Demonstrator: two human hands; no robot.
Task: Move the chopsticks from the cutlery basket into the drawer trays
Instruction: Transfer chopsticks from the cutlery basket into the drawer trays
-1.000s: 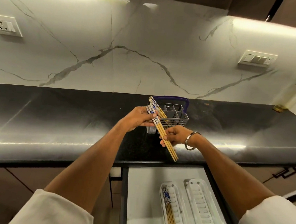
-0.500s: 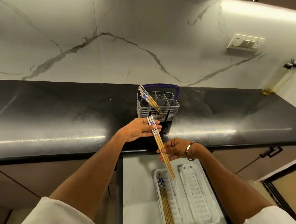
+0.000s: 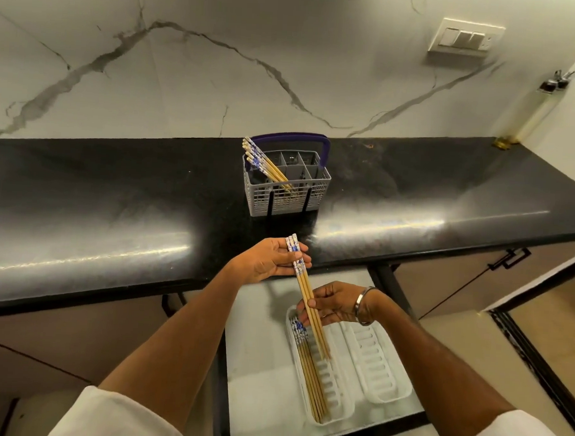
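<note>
Both hands hold a few chopsticks over the open drawer: left hand up top, right hand lower down. More lie in the left tray.

Blue-patterned wooden chopsticks held slanted above drawer tray, more leaning in grey cutlery basket

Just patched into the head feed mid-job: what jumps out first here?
Both hands hold a small bunch of chopsticks over the open drawer: the left hand grips the patterned tops, the right hand the wooden shafts. Below, the left tray already holds several chopsticks. More lean in the grey cutlery basket on the black counter.
</note>
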